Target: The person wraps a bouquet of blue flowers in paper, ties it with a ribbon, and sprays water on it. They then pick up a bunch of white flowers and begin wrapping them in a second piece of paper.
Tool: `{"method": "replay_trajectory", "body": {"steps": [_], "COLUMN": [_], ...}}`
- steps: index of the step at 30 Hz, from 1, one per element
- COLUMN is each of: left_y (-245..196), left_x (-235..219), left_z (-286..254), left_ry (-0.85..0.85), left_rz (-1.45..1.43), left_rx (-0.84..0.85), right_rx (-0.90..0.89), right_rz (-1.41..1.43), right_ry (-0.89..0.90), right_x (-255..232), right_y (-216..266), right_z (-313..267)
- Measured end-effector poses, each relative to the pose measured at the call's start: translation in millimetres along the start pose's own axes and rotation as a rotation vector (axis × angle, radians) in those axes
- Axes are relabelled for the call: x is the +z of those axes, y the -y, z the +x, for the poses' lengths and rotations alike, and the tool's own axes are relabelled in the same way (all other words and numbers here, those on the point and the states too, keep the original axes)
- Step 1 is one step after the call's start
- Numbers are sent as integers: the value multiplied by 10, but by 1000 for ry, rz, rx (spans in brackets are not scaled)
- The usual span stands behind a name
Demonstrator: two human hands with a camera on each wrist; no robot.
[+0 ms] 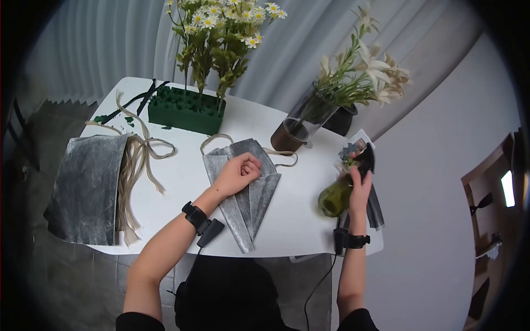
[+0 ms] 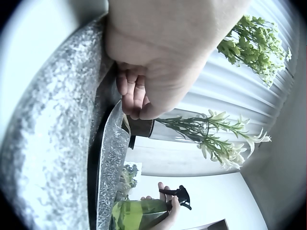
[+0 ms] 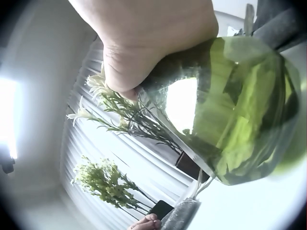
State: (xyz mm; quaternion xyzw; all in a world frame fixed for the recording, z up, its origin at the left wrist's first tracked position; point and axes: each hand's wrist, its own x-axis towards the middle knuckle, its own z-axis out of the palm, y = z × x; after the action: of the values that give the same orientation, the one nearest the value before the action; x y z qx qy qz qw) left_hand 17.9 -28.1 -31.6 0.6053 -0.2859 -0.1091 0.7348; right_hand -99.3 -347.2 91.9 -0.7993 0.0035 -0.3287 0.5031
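My right hand (image 1: 360,190) grips a green see-through spray bottle (image 1: 333,199) by its neck, just below the black trigger head (image 1: 365,158). The bottle is tilted over the right side of the table, and its faceted body (image 3: 240,110) fills much of the right wrist view. My left hand (image 1: 238,175) rests on a grey, silvery cone-shaped bag (image 1: 240,220) with beige ribbon handles (image 1: 214,140). Its fingers (image 2: 136,91) are loosely curled above the bag's opening, with nothing seen in them. The bag lies on the table, its narrow end toward me.
A green foam block (image 1: 185,118) holding upright daisies (image 1: 221,22) stands at the back. White lilies (image 1: 375,71) lean in a clear vase (image 1: 309,113). On the left lies another grey bag (image 1: 91,187), with beige ribbons (image 1: 128,193) beside it. Black strips (image 1: 135,99) lie behind.
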Motion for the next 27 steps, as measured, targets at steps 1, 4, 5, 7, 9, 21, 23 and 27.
{"method": "replay_trajectory", "body": {"steps": [1, 4, 5, 7, 9, 21, 23, 27], "left_y": [-3, -21, -27, -22, -35, 21, 14, -41], "left_x": [3, 39, 34, 6, 8, -5, -7, 28], "left_z": [-2, -1, 3, -3, -2, 2, 0, -8], "left_ry": [-4, -50, -44, -2, 2, -5, -6, -19], "left_rz": [5, -9, -7, 0, -3, -29, -23, -30], "left_rx": [-2, 31, 33, 0, -4, 5, 9, 9], "right_rx": [56, -131, -244, -387, -440, -308, -338, -278], "right_rz": [108, 262, 182, 105, 72, 171, 179, 244], "right_ry": [-7, -62, -50, -79, -113, 197, 49, -46], "right_x": [23, 215, 206, 264, 361, 529, 490, 408], "right_y": [205, 951, 1102, 1384, 1654, 1605, 1584, 1539], "right_z": [55, 190, 242, 319, 362, 294, 317, 385]}}
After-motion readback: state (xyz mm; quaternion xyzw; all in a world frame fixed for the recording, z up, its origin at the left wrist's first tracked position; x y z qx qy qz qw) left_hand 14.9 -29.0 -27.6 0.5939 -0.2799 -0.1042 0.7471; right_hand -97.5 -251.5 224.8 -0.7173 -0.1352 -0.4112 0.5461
